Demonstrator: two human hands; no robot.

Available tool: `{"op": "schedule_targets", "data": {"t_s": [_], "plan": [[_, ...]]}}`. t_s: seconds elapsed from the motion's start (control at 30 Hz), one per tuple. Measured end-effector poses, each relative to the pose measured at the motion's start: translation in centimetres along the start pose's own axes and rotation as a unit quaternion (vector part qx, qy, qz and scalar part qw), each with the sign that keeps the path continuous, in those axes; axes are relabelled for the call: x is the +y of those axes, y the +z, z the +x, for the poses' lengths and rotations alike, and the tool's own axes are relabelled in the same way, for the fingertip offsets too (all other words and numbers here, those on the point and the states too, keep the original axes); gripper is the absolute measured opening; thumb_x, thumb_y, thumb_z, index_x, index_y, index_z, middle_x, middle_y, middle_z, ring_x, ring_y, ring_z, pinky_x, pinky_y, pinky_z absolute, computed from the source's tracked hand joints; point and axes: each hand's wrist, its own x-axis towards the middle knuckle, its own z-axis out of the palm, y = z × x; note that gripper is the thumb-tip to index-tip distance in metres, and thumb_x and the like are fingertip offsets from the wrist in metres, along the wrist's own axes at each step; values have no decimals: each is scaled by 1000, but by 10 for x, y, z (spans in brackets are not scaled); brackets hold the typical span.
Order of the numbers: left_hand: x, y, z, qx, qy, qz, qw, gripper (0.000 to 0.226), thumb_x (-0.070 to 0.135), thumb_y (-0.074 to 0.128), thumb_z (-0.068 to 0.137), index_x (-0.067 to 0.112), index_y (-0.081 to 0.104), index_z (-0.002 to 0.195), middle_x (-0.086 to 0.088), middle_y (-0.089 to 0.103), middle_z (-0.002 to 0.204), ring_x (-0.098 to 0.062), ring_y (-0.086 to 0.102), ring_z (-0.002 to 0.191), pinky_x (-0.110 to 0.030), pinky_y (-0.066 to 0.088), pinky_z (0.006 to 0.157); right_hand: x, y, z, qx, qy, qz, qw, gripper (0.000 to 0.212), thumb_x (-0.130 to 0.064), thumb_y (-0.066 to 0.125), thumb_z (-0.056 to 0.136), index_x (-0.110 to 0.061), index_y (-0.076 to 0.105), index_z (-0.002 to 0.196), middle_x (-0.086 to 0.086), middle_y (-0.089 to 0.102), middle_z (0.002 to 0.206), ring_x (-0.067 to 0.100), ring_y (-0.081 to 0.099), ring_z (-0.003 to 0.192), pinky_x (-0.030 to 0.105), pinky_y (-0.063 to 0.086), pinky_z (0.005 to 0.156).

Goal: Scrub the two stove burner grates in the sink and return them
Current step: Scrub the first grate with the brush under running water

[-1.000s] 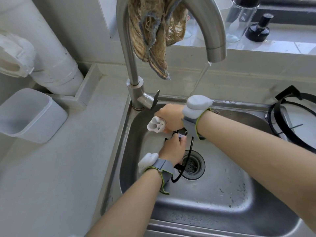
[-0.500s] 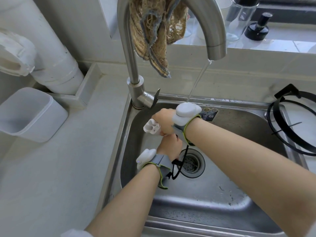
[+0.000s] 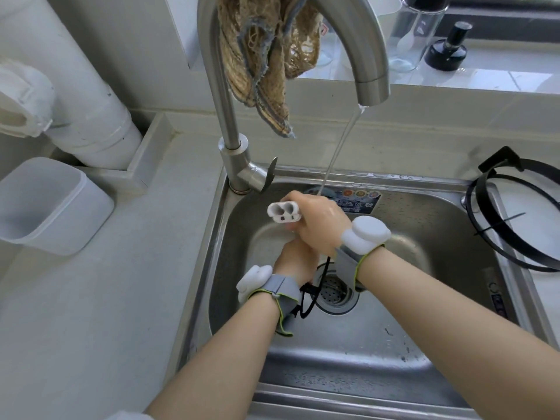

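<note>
Down in the steel sink [image 3: 394,359], my left hand [image 3: 295,262] holds a black wire burner grate [image 3: 313,298]. Only thin black loops of it show by the drain; the rest is hidden under my hands. Just above and partly over my left hand, my right hand [image 3: 321,225] grips the white handle of a scrub brush [image 3: 283,212]. Its bristle end is hidden beneath the hand. The second black grate [image 3: 485,225] lies on the white surface right of the sink.
Water [image 3: 339,147] runs from the tall steel faucet [image 3: 224,101], landing just behind my right hand. A brown mesh cloth [image 3: 266,56] hangs over the faucet. A white plastic container [image 3: 51,204] stands on the left counter beside a white pipe [image 3: 91,110]. A glass jar [image 3: 415,31] and black bottle [image 3: 445,50] stand on the sill.
My right hand with the brush has shifted a little back and forth over the grate. My left hand stays low in the sink, holding the grate. Water keeps running.
</note>
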Motion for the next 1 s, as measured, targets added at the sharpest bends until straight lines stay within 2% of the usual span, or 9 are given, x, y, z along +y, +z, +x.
{"op": "schedule_targets", "data": {"t_s": [0.03, 0.1, 0.2, 0.33, 0.5, 0.63, 0.8, 0.93, 1.0], "plan": [[0, -1, 0, 12, 5, -48, 999, 27, 22, 34, 99, 9, 48, 79, -22, 64, 92, -37, 63, 81, -42, 54, 82, 6, -3, -3, 26, 26, 42, 998, 34, -18, 60, 85, -18, 51, 118, 7, 63, 108, 32, 58, 97, 40, 49, 80], [-1, -2, -1, 12, 21, -74, 997, 31, 35, 29, 99, 9, 44, 90, -26, 63, 94, -41, 64, 81, -48, 54, 80, 18, -8, -8, 77, 74, 118, 987, 36, -19, 67, 82, -17, 56, 116, 10, 66, 105, 30, 60, 98, 36, 49, 82], [-2, -3, 3, 21, 34, -61, 997, 33, 38, 31, 99, 9, 45, 95, -27, 62, 101, -43, 62, 88, -48, 52, 82, 37, -9, -23, 155, 125, 207, 958, 35, -15, 73, 77, -14, 62, 110, 2, 66, 92, 22, 62, 90, 25, 44, 75], [-2, 1, 5, 21, 51, -35, 998, 32, 39, 31, 99, 10, 43, 91, -26, 63, 101, -42, 61, 90, -46, 51, 84, 51, -8, -36, 207, 162, 227, 938, 28, -14, 76, 72, -16, 65, 98, -5, 62, 81, 13, 56, 77, 14, 35, 62], [-4, 7, 8, 30, 56, -28, 998, 37, 38, 30, 100, 5, 47, 101, -24, 61, 104, -38, 58, 96, -39, 48, 82, 46, -14, -20, 276, 196, 270, 901, 22, -20, 76, 70, -27, 58, 82, -11, 60, 71, 12, 59, 74, 13, 41, 61], [-7, 5, 11, 34, 51, -37, 997, 32, 38, 30, 99, 10, 44, 94, -21, 62, 96, -34, 61, 83, -31, 47, 60, 40, -3, -20, 239, 217, 217, 921, 27, -30, 73, 67, -25, 59, 89, -1, 67, 83, 23, 63, 83, 33, 51, 74], [-8, 5, 8, 51, 46, -80, 994, 31, 38, 31, 98, 9, 41, 91, -28, 60, 101, -43, 61, 89, -48, 53, 79, 41, -34, -1, 116, 248, 250, 929, 32, -33, 70, 66, -23, 53, 92, 4, 65, 91, 24, 63, 84, 40, 58, 70], [-6, 11, 9, 63, 42, -53, 996, 37, 37, 30, 100, 4, 46, 104, -25, 58, 108, -39, 56, 99, -42, 48, 85, 37, -36, 7, 88, 267, 149, 948, 17, -31, 65, 70, -20, 52, 71, 0, 59, 70, 24, 61, 76, 29, 49, 61], [-6, 14, 10, 65, 41, -51, 996, 39, 38, 28, 100, 3, 45, 106, -25, 59, 107, -39, 57, 96, -43, 49, 84, 36, -37, 10, 69, 287, 164, 941, 17, -30, 66, 70, -19, 54, 67, 1, 59, 69, 19, 59, 67, 20, 46, 50]]}}
